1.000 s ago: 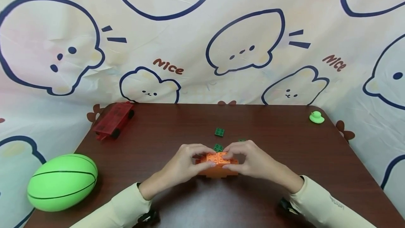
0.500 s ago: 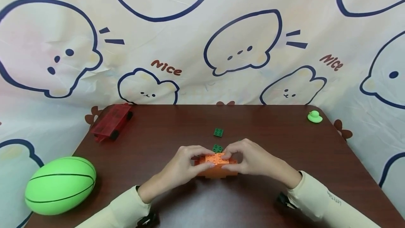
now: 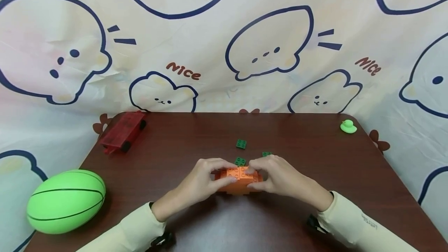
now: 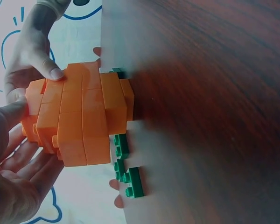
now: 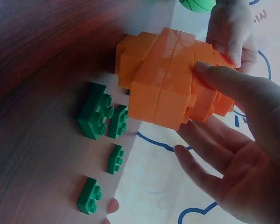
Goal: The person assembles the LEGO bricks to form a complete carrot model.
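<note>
Between my two hands, near the middle of the table, stands a stepped build of orange toy building bricks (image 3: 239,185), with studs on its top. My left hand (image 3: 205,177) grips its left side, thumb in front and fingers behind. On the right side, my right hand (image 3: 278,177) pinches the upper part with thumb and index finger. Seen from the left wrist, the orange bricks (image 4: 84,114) form layers that are widest in the middle and narrow toward the table. In the right wrist view, the thumb (image 5: 214,72) presses the near face, while other fingers extend below the studs.
Several green bricks lie behind the build, among them a far green brick (image 3: 241,144) and a larger green brick (image 5: 94,112). A green ball (image 3: 66,201) sits at left, a red toy car (image 3: 123,132) at back left, a green toy duck (image 3: 348,126) at back right.
Both hands keep their hold on the orange build with only slight finger shifts. The head view tilts a little, and a green brick beyond the right hand shows again.
</note>
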Tool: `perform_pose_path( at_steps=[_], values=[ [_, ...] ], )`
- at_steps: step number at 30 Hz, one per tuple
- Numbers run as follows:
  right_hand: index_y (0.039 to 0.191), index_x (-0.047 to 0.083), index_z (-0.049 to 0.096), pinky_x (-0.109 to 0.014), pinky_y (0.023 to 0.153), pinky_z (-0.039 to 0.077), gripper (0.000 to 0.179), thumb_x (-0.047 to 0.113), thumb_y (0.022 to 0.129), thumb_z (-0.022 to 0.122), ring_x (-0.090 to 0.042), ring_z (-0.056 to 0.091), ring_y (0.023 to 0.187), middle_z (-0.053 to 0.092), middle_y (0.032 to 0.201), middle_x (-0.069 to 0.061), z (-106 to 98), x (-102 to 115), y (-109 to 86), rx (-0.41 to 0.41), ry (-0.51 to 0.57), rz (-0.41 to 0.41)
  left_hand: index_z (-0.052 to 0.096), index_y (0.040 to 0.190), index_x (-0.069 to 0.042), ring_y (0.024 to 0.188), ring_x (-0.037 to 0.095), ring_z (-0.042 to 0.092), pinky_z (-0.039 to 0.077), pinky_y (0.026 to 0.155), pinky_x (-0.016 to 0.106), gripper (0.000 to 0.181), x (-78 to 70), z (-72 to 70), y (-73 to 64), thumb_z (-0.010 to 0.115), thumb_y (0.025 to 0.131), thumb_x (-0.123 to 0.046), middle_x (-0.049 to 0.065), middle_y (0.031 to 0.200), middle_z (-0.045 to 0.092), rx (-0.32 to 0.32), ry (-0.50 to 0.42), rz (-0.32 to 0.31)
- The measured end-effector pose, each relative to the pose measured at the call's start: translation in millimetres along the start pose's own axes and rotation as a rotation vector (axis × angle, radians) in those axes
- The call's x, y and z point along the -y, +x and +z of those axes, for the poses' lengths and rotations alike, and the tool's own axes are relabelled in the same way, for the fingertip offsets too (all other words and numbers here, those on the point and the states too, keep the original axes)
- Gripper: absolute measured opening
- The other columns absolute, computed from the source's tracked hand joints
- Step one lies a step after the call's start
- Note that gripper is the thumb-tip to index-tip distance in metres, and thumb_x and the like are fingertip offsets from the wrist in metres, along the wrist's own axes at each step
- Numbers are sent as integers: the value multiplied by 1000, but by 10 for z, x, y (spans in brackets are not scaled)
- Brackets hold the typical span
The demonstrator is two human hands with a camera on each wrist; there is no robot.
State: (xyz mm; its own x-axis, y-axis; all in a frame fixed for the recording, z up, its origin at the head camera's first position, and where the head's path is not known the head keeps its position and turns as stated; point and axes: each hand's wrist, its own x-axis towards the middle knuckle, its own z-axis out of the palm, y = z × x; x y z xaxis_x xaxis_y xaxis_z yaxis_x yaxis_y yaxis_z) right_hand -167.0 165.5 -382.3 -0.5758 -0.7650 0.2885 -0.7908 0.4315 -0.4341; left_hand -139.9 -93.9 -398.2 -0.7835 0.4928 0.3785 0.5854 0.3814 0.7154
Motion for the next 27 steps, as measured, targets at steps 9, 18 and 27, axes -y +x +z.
perform_pose_path(
  at_steps=[9, 18, 27],
  values=[
    [87, 22, 65, -20, 59, 47, 25, 20, 81, 89, -2, 49, 65, 67, 81, 13, 8, -54, 11, -6, 50, -40, 77, 116, -14, 86, 5, 66, 58, 73, 26, 25, -2, -19, 4, 78, 93, -25, 0, 106, 78, 16, 0, 8],
    [91, 20, 68, -28, 62, 54, 23, 20, 82, 89, -8, 57, 68, 66, 81, 12, 49, -100, -29, -40, 75, -72, 77, 116, -14, 86, 6, 66, 58, 74, 25, 25, -15, -27, 5, 78, 93, -24, -1, 106, 78, 18, 2, -8],
    [93, 21, 70, -30, 62, 55, 21, 20, 82, 88, -7, 56, 68, 68, 83, 11, 59, -111, -32, -42, 93, -72, 77, 115, -14, 84, 4, 66, 58, 72, 25, 25, -7, -16, 2, 79, 92, -24, -2, 105, 78, 9, -4, -6]
  ],
)
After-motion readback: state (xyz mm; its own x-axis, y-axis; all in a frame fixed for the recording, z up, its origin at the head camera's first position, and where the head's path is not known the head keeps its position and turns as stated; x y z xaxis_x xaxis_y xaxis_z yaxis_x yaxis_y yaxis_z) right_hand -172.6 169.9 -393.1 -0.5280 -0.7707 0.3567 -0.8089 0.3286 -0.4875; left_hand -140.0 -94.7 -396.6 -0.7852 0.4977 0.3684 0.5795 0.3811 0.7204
